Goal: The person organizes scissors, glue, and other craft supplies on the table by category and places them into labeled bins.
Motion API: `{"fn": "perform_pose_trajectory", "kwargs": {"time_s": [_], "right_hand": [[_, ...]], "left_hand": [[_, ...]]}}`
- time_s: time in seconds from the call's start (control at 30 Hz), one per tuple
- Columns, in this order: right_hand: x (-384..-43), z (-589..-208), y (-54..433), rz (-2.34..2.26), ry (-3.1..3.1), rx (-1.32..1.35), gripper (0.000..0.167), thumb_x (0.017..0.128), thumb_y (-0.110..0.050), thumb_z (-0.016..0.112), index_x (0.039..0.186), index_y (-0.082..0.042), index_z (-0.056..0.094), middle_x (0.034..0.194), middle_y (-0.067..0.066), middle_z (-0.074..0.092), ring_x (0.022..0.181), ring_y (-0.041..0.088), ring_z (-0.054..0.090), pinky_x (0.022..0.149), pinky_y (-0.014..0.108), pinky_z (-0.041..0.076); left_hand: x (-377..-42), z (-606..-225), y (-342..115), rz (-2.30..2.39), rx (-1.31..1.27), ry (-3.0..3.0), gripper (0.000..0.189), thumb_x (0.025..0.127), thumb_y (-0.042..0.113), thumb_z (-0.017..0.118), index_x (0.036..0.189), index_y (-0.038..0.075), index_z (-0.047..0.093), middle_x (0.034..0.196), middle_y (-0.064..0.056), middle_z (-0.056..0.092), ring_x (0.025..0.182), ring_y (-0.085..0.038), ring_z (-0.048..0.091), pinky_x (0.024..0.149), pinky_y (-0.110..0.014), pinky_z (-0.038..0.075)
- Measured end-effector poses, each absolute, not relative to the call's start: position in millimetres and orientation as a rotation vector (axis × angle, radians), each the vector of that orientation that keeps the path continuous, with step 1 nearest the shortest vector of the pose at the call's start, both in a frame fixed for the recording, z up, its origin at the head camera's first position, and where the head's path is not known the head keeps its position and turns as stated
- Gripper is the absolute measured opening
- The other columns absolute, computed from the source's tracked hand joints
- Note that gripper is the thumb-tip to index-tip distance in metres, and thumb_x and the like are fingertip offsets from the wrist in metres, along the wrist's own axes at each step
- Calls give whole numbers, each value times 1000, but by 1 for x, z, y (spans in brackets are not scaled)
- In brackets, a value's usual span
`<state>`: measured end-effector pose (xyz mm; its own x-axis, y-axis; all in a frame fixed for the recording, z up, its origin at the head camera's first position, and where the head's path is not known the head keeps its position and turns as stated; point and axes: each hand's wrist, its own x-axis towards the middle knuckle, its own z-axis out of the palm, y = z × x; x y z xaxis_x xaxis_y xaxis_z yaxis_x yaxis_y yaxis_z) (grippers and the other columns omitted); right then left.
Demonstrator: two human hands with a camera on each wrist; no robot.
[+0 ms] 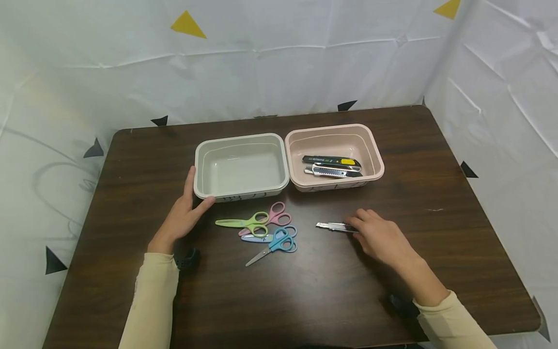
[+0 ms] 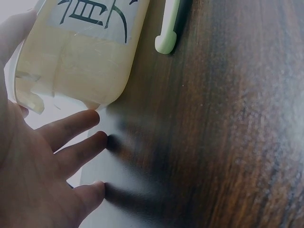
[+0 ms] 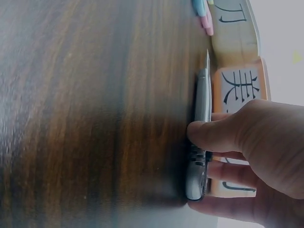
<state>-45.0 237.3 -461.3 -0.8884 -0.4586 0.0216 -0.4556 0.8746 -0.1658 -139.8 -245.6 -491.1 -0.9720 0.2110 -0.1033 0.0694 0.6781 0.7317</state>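
**Got the little utility knife pinched in my right hand**

So the grey utility knife (image 1: 333, 227) is at about mid-depth on the table (image 1: 340, 291), a bit off centre toward the right edge. My right hand (image 1: 383, 237) has it from above, grip narrow, thumb on 1 side and fingers on the other. Blade end points at the table's left edge. Can't tell if it's lifted at all.

Left of it there's a bunch of 4 scissors: green scissors (image 1: 250, 223) crossing over pink scissors (image 1: 272, 216), and blue scissors (image 1: 275, 242) over light blue scissors (image 1: 257, 238).

My left hand (image 1: 180, 218) is spread wide at the near left corner of the grey-green bin (image 1: 241, 169), thumb on the corner, fingers along its left side, not gripping anything.

Just beside that, also toward the table's far edge, is the pink bin (image 1: 370, 155) with 2 more cutters in it: a black-and-yellow cutter (image 1: 331, 161) and a silver cutter (image 1: 329, 171). White sheeting (image 1: 283, 72) hangs behind the far edge.
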Motion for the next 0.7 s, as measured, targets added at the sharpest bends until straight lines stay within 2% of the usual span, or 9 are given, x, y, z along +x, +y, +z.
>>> {"fn": "perform_pose_trajectory", "kwargs": {"time_s": [0.37, 0.7], "right_hand": [[-41, -456, 233, -238, 2952, -762, 28, 80, -9, 80, 106, -7, 71, 95, 2, 59, 85, 21, 59, 56, 33, 50], [-32, -448, 226, -326, 2893, -866, 29, 80, -7, 79, 107, -13, 71, 94, -4, 58, 79, 12, 57, 57, 29, 49]], "left_hand": [[-139, -492, -245, 1182, 233, 2720, 91, 94, 55, 56, 151, 49, -16, 163, -7, 12, 142, -42, 28, 105, -69, 23], [-139, -490, -245, 1177, 231, 2712, 92, 94, 55, 56, 150, 51, -16, 163, -8, 11, 141, -44, 27, 104, -71, 23]]}}
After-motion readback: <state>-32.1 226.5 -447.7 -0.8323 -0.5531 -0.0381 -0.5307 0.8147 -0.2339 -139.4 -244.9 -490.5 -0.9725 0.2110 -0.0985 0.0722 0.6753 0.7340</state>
